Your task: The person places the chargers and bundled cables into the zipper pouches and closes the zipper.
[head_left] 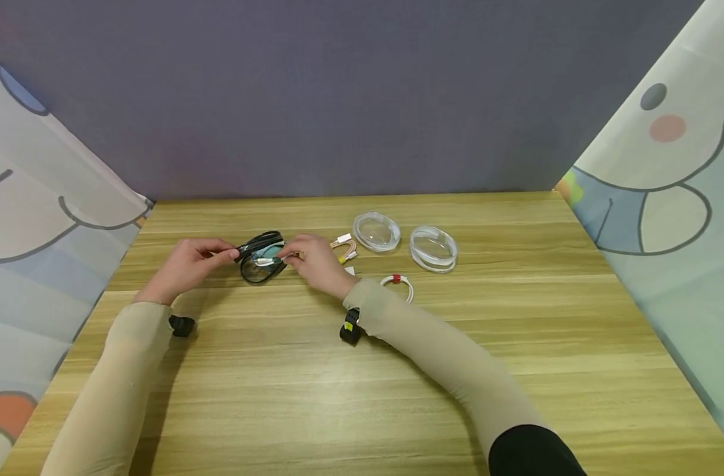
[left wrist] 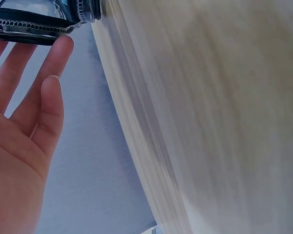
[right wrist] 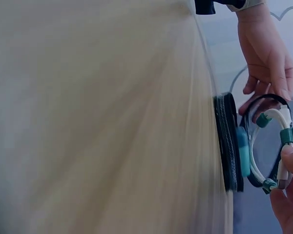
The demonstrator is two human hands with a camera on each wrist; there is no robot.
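My left hand (head_left: 189, 268) pinches the black zipper edge of a small clear pouch (head_left: 263, 237) at the table's left back, and the pouch stands open. In the left wrist view, its zipper teeth (left wrist: 31, 25) show above the fingertips. My right hand (head_left: 320, 261) holds a coiled white cable (right wrist: 282, 170) between thumb and fingers, at the pouch's opening. Green ties (right wrist: 287, 135) bind the coil. Something teal (right wrist: 243, 151) lies in the pouch, partly hidden behind the cable.
Right of the pouch lie a short pink and yellow cable (head_left: 350, 254) with white plugs, two clear-wrapped white coils (head_left: 363, 242) and a small white cable with a red tie (head_left: 397, 279). A grey panel (head_left: 362, 99) rises behind the wooden table (head_left: 314, 403).
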